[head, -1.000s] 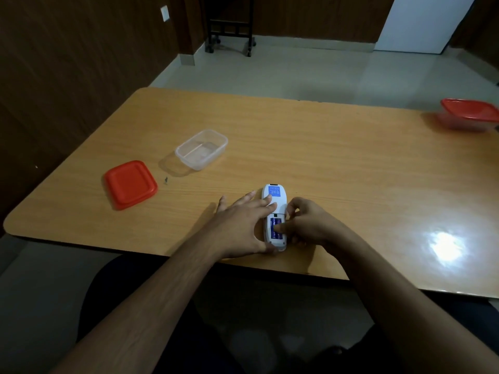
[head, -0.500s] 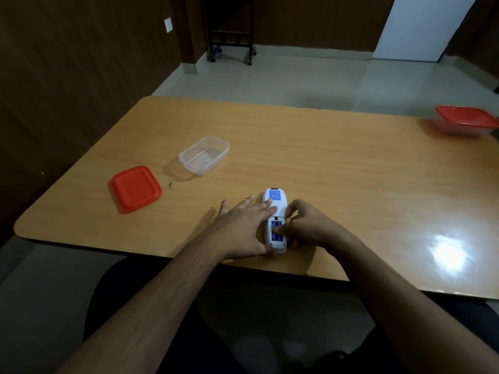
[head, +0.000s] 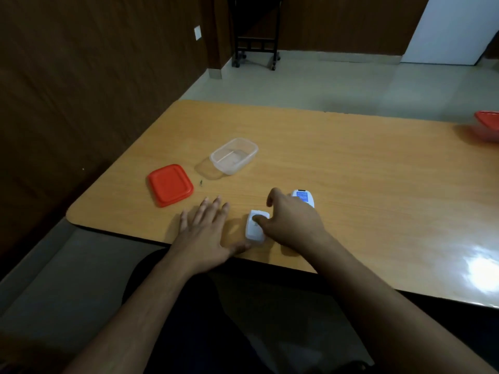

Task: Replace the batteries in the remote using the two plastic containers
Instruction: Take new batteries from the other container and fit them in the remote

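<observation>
A small white rectangular plastic battery cover (head: 254, 228) is being pinched at lower centre of the frame by the right hand (head: 293, 222), with the thumb laid on its top face and the index finger curled and raised above it; whether the cover is being lifted off the table or is being kept flat on it cannot be told. The left hand (head: 206, 233) is being held flat on the wooden surface just left of the cover, its fingers being spread and straight, and its thumb is being stretched toward the cover's near edge. The white plastic remote with a blue label (head: 303, 197) is being partly hidden behind the right hand, only its far end being shown, just right of and above the cover. The light orange-brown wooden table (head: 351, 179) is being used as the base for everything. Left of centre, a clear rectangular plastic container (head: 234, 155) is being shown open and upright, and its red square plastic lid (head: 170, 185) is being left flat beside it, nearer the lower left. At the right edge of the frame, a second plastic container with a red lid (head: 488, 125) is being cut off by the picture border.
</observation>
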